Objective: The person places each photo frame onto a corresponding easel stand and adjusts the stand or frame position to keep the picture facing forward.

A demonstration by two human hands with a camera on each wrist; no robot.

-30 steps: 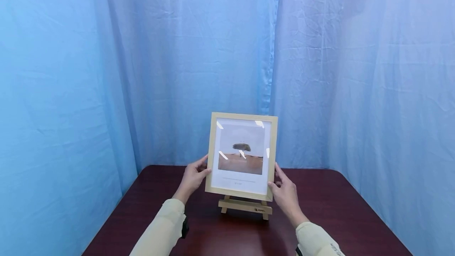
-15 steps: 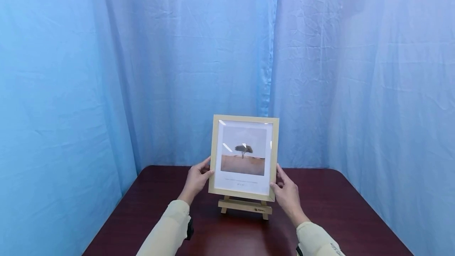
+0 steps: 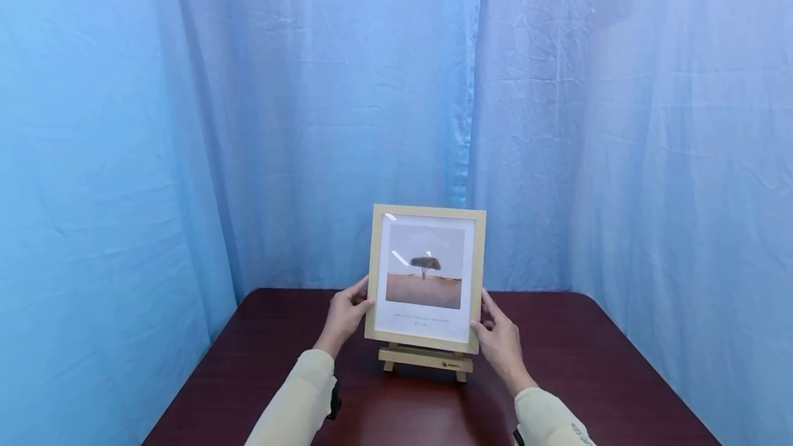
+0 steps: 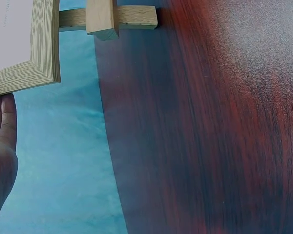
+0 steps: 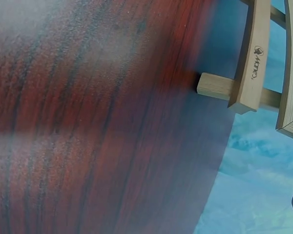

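Note:
A framed picture (image 3: pixel 426 288) of a tree, with a pale wood border, is upright in the middle of the head view. My left hand (image 3: pixel 343 314) grips its left edge, thumb in front and fingers at the side. On the opposite edge, lower down, my right hand (image 3: pixel 502 344) holds it the same way. Below and partly behind the picture stands a small wooden easel (image 3: pixel 426 358). In the left wrist view, a gap separates the frame's lower corner (image 4: pixel 45 58) from the easel's ledge (image 4: pixel 101 17). The right wrist view also shows the ledge (image 5: pixel 253 58) apart from the frame.
The easel stands on a dark red-brown wooden table (image 3: pixel 279 377) with rounded far corners. Light blue curtains (image 3: pixel 347 122) hang behind the table and along both sides. Overhead lights reflect in the picture's glass.
The framed picture has shifted slightly down and to the right, and its glare has changed. My left hand has moved right with it; the right hand and easel have barely moved.

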